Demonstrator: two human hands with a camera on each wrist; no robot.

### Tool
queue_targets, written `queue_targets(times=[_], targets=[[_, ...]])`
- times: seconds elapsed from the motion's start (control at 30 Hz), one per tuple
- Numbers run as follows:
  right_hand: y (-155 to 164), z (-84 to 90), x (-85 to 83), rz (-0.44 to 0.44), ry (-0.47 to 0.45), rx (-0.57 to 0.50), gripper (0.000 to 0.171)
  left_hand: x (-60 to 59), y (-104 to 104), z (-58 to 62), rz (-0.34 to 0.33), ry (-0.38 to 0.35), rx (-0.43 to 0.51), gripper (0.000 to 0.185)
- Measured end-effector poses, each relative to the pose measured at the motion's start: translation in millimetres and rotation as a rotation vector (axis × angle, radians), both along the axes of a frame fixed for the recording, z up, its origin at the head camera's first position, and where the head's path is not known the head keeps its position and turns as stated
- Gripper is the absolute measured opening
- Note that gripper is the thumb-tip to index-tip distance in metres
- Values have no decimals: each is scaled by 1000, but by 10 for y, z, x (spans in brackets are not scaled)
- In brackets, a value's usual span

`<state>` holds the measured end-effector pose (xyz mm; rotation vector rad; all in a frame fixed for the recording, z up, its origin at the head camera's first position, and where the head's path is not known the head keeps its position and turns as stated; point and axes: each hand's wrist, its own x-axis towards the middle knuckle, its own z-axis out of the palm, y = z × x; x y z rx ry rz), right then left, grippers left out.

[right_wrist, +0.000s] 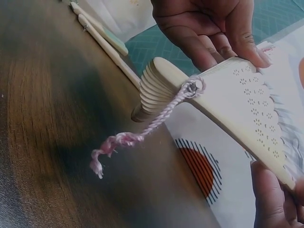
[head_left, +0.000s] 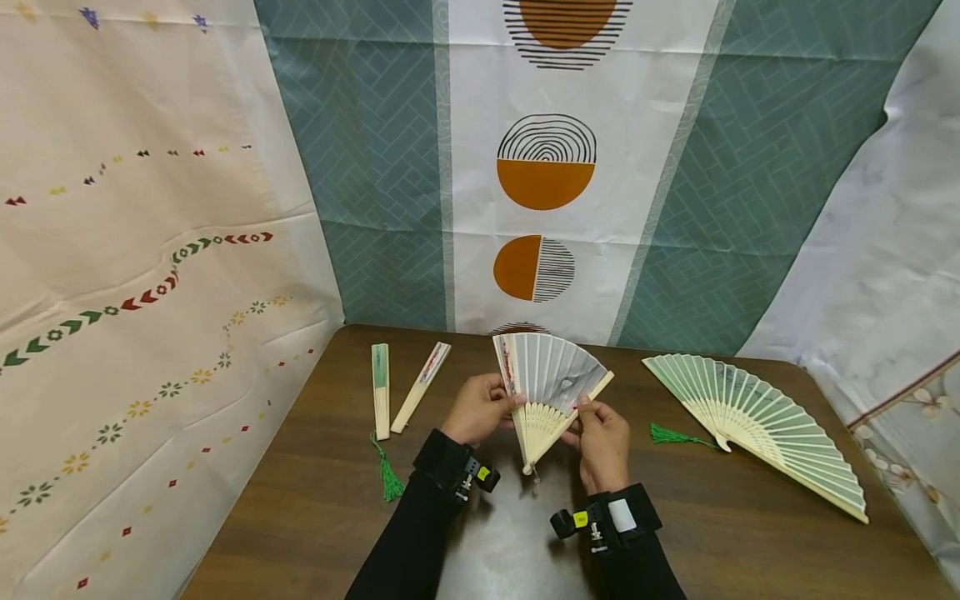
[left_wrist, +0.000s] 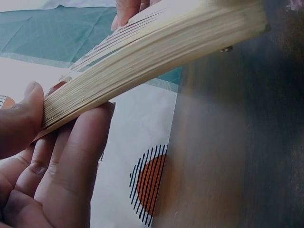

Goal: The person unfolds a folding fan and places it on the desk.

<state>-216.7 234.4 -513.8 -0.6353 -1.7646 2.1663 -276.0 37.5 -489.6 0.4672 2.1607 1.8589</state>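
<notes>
Fan (head_left: 546, 375), partly spread, sits pinched in our left hand (head_left: 477, 408) and right hand (head_left: 604, 442) above the table (head_left: 300, 517), its grey print (head_left: 577, 373) blurred; folded fans (head_left: 381, 393) lie left, a green fan (head_left: 765, 429) right, our sleeves (head_left: 408, 533) cut off near.

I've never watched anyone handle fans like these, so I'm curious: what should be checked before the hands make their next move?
1. Left hand holding one edge of the white fan: ok, thumb in front.
2. Right hand holding the opposite edge: ok.
3. White fan fully spread: not ok; many ribs lie stacked near the left hand.
4. Pink cord clear of the fingers: ok, it hangs free at the fan's narrow end.
5. Green fan out of the way: ok, it lies spread on the table, apart from the right hand.
6. Pleats undamaged: cannot tell; too little detail.
</notes>
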Motion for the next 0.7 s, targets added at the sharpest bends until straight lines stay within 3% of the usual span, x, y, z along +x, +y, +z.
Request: queue_targets(times=[0.7], targets=[[31,-36,-24,-47,-5,-39,38,-9,11,-7,43,-25,48,20]])
